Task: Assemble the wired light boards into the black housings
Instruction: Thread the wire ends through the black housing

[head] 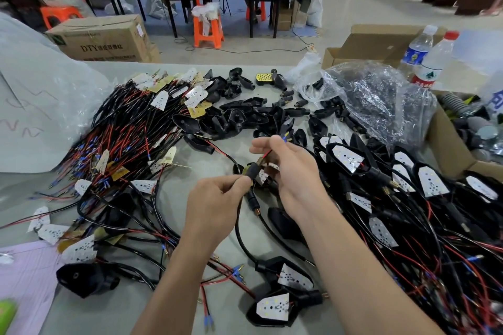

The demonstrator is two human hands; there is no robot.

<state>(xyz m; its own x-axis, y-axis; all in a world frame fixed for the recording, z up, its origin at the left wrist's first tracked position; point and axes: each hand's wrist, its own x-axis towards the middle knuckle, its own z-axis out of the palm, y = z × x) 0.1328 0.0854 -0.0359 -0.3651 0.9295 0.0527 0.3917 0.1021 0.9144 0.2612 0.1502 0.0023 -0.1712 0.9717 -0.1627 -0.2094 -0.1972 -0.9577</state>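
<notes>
My left hand [217, 200] pinches the stem of a black housing [253, 171] held above the middle of the table. My right hand [288, 168] grips thin red and black wires [269, 153] with blue tips that come out of the stem's end. A white light board [262, 175] shows partly behind the housing, between my hands. Loose wired light boards [130, 139] lie heaped at the left. Empty black housings [245, 114] are scattered at the far centre. Housings with boards fitted [351, 160] pile up on the right.
A crumpled clear plastic bag [378, 92] lies at the back right beside two water bottles [427, 60]. An open cardboard box [446, 144] stands at the right edge. A big white bag [35, 106] fills the left. Finished units [275, 304] lie near the front edge.
</notes>
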